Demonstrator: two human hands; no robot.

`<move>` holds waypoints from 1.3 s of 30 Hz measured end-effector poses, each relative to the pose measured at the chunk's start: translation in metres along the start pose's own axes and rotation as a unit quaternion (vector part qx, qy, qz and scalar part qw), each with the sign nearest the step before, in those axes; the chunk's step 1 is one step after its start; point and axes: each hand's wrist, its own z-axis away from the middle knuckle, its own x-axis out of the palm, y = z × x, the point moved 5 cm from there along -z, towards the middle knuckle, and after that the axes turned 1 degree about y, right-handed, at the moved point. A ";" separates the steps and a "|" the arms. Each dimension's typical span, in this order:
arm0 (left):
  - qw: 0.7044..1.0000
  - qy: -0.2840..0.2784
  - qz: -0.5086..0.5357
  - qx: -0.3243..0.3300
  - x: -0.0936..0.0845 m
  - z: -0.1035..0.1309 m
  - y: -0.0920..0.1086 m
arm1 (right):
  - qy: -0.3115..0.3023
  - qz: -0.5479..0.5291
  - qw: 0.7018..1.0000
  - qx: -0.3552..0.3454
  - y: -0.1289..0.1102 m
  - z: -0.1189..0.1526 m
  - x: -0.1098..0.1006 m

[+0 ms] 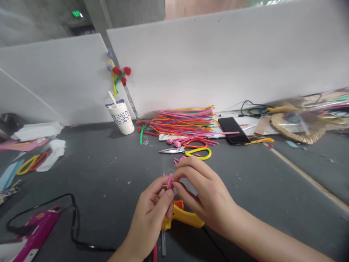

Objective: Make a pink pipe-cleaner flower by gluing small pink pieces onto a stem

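Between the fingertips of both hands is a small pink coiled pipe cleaner piece (169,181). My left hand (154,209) pinches it from the left, thumb in front. My right hand (207,189) pinches its right side between thumb and fingers. Beneath my hands lies a yellow glue gun (188,217) with an orange trigger, partly hidden by my left hand; a clear glue stick (164,243) shows below it. Just beyond my hands are scissors (200,153) with red and yellow handles, cut pink bits (179,161) and a pink pipe cleaner ball (177,144).
A pile of coloured pipe cleaners (185,122) lies at the back, beside a black phone (233,130). A white cup (122,118) stands left of it. A magenta power strip (40,233) with a black cord (73,218) lies front left. A wrapped ring (297,134) is at right.
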 end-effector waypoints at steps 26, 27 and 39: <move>0.962 -0.114 0.228 -0.100 0.011 -0.007 -0.012 | -0.071 -0.332 0.880 0.332 0.033 0.002 0.013; 0.962 -0.107 0.231 -0.099 0.010 -0.008 -0.012 | -0.067 -0.316 0.889 0.324 0.033 0.001 0.012; 0.976 0.061 0.199 -0.063 -0.024 -0.022 -0.001 | -0.396 0.098 0.900 0.152 0.016 0.029 0.035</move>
